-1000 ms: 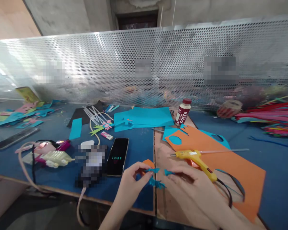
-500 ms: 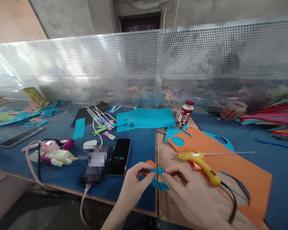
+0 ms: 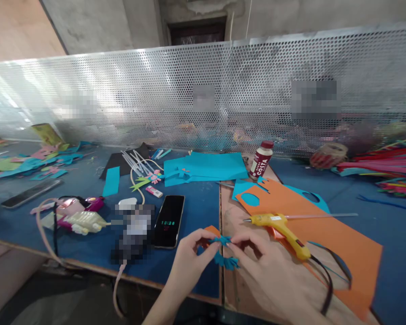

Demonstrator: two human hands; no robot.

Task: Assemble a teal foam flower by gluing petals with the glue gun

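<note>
Near the front edge of the table, my left hand [image 3: 195, 255] and my right hand [image 3: 262, 257] pinch a small fringed blue paper piece [image 3: 224, 240] between thumbs and fingertips. Another fringed blue paper piece [image 3: 226, 261] shows just below it; whether the two are joined I cannot tell. A bit of orange paper [image 3: 212, 230] lies behind my left fingers. To the right, a yellow glue gun [image 3: 280, 223] with a clear glue stick rests on a large cut orange sheet [image 3: 355, 253].
A phone [image 3: 169, 221] lies left of my hands, beside a blurred device with a cable. Blue sheets [image 3: 216, 166] and a Costa bottle [image 3: 260, 160] stand behind. Colourful pipe cleaners [image 3: 385, 164] are at far right. A perforated metal screen [image 3: 176, 90] spans the back.
The upper fringed blue piece has turned slightly between my fingertips. Both hands keep nearly the same place and pinch.
</note>
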